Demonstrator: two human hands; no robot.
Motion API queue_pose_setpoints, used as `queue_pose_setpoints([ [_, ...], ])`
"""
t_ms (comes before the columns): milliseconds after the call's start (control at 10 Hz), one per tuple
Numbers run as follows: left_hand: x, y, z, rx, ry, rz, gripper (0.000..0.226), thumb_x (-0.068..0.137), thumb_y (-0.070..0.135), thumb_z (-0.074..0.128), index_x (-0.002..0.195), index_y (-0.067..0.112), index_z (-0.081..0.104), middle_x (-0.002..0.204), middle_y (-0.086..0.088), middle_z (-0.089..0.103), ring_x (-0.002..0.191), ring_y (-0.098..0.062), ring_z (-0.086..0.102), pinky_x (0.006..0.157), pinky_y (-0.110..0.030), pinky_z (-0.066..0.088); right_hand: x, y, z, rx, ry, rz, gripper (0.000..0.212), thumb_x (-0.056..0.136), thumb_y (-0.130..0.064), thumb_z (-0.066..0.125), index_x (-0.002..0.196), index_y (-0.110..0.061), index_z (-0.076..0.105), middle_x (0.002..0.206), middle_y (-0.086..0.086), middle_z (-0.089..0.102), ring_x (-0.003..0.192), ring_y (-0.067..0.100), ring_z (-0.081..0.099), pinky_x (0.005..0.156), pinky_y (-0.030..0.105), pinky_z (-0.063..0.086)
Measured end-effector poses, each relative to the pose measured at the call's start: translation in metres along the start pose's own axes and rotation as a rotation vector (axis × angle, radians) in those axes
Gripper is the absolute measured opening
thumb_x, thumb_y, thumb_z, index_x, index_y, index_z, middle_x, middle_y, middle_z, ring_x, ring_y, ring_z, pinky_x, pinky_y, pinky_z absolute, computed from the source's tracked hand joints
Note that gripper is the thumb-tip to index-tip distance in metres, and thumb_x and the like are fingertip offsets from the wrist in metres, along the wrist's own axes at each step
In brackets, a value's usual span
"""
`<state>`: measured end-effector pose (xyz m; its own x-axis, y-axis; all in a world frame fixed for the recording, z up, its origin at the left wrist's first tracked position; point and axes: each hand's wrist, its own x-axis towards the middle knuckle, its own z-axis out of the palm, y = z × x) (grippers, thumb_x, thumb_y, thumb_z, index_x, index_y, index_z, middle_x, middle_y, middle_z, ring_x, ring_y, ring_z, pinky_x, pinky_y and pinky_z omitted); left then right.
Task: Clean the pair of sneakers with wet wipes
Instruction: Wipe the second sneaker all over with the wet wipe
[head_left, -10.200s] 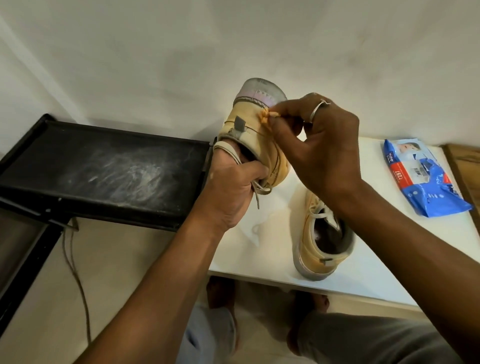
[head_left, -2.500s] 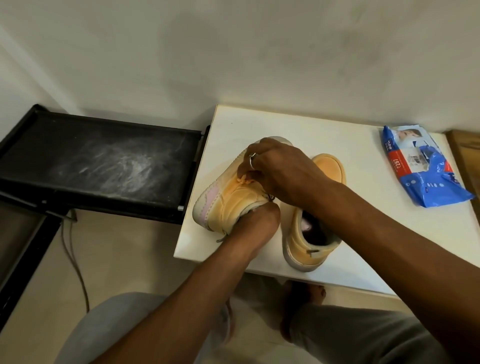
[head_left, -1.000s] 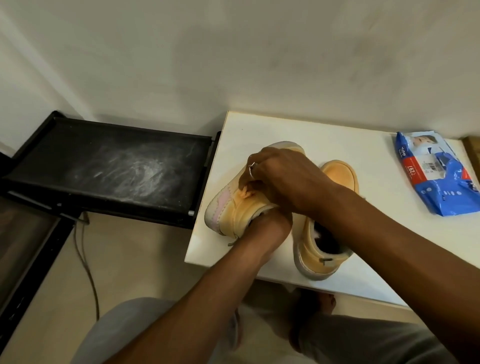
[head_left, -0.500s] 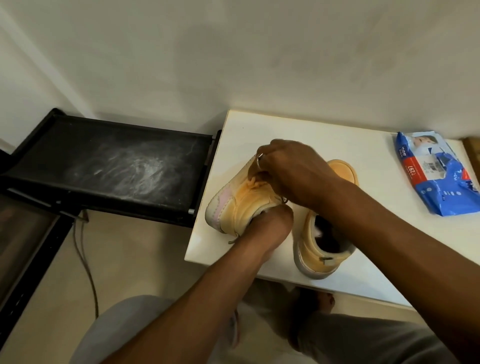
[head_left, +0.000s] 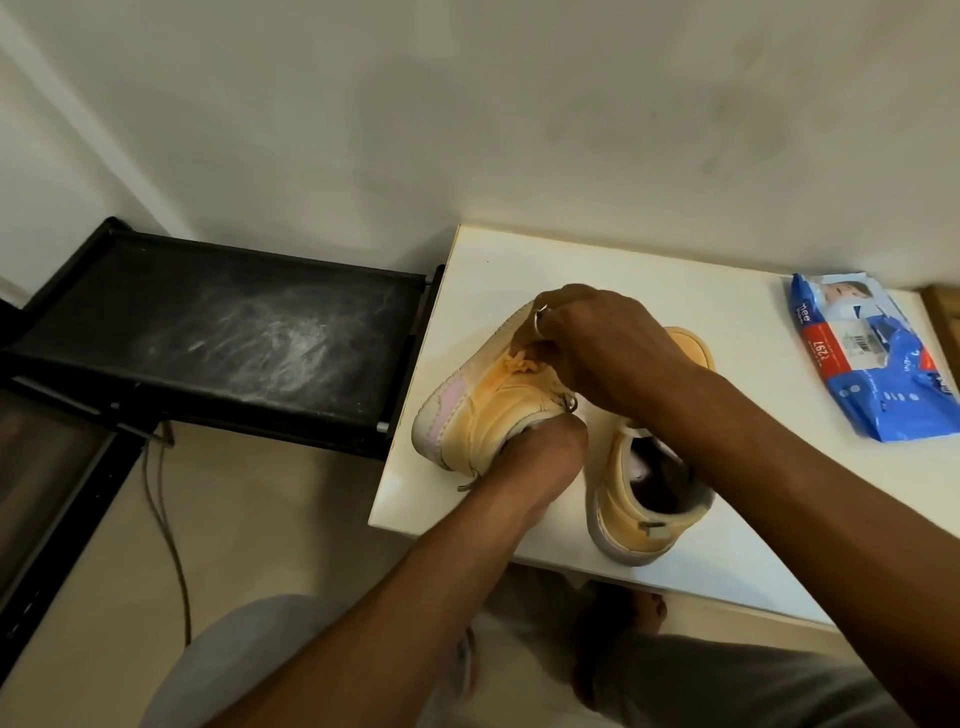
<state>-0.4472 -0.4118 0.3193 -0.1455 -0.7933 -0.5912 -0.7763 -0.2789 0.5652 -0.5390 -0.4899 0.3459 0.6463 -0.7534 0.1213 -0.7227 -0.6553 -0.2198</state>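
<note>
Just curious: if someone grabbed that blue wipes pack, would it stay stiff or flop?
Probably floppy: the wipes pack looks like crinkled film. Its glossy wrapper may be slippery. Lying flat on the table, it should not roll.

Pink-patched sneaker (head_left: 483, 415) and other sneaker (head_left: 618, 501) orange; table (head_left: 545, 265) white; three-o'clock pack (head_left: 878, 364) blue, red-banded; nine-o'clock shelf (head_left: 234, 332) black, white-smeared.
</note>
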Motion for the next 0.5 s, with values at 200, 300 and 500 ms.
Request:
queue_pose_setpoints([
  [200, 0.021, -0.008, 0.01, 0.516, -0.004, 0.271, 0.037, 0.105, 0.014, 0.031, 0.139, 0.002, 0.036, 0.14, -0.016, 0.045, 0.13, -0.024, 0.044, 0.11, -0.032, 0.029, 0.002, -0.015, -0.004, 0.149, -0.151, -0.123, 0.022, 0.093, -0.015, 0.061, 0.107, -0.027, 0.074, 0.107, -0.008, 0.066, 0.097, 0.012, 0.062, 0.072, 0.038, 0.055],
  [300, 0.015, -0.009, 0.004, 0.449, -0.065, 0.15, 0.035, 0.104, 0.013, 0.032, 0.134, -0.001, 0.043, 0.138, -0.017, 0.048, 0.129, -0.027, 0.045, 0.092, -0.02, 0.042, 0.003, -0.01, -0.005, 0.064, -0.074, -0.1, 0.022, 0.092, -0.015, 0.061, 0.106, -0.027, 0.074, 0.107, -0.007, 0.068, 0.099, 0.016, 0.063, 0.073, 0.039, 0.055],
  [500, 0.009, -0.006, 0.006, -0.133, 0.087, 0.091, 0.036, 0.103, 0.013, 0.034, 0.128, -0.004, 0.053, 0.133, -0.023, 0.052, 0.124, -0.036, 0.047, 0.054, -0.019, 0.033, 0.003, 0.003, 0.003, -0.118, 0.054, 0.068, 0.02, 0.087, -0.015, 0.063, 0.099, -0.026, 0.074, 0.1, -0.005, 0.067, 0.096, 0.024, 0.061, 0.065, 0.032, 0.045],
])
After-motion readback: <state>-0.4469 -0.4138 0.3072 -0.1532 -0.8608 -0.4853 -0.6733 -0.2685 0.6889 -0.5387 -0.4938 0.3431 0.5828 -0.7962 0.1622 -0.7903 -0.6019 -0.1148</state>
